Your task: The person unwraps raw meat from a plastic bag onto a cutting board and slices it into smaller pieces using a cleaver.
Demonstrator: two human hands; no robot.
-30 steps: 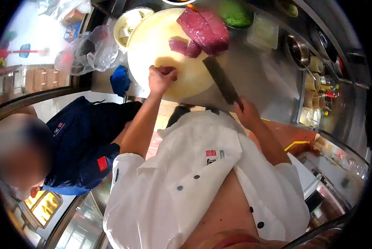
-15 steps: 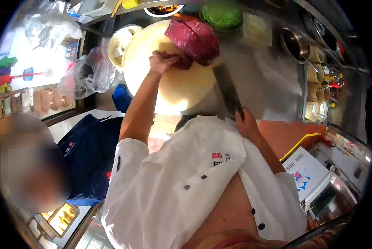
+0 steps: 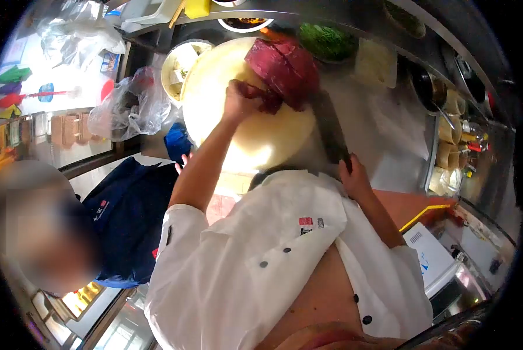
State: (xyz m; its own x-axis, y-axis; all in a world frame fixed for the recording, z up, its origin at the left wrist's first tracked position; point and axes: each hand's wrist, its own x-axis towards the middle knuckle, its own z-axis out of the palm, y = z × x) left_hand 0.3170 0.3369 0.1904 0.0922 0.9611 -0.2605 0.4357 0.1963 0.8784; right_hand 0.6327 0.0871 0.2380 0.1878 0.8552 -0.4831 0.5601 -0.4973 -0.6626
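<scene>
My left hand [image 3: 242,102] is closed on a smaller dark red piece of meat [image 3: 268,102] over the round cutting board [image 3: 212,125]. Right against that piece lies a large chunk of raw red meat [image 3: 284,69], near the board's far right side. My right hand [image 3: 355,176] is wrapped round the handle of a broad-bladed cleaver [image 3: 332,129]. Its blade points away from me, along the right edge of the board and apart from my left hand.
Left of the board stand a pale bowl [image 3: 171,73], a clear plastic bag [image 3: 127,111] and a blue bundle [image 3: 178,142]. Behind are a bowl of greens [image 3: 326,42] and a clear container [image 3: 376,63]. A co-worker in a navy top [image 3: 130,219] is close on my left.
My left hand's fingers have curled in more round the smaller meat piece. The whole view has shifted slightly. A co-worker's fingers now show beside my left forearm.
</scene>
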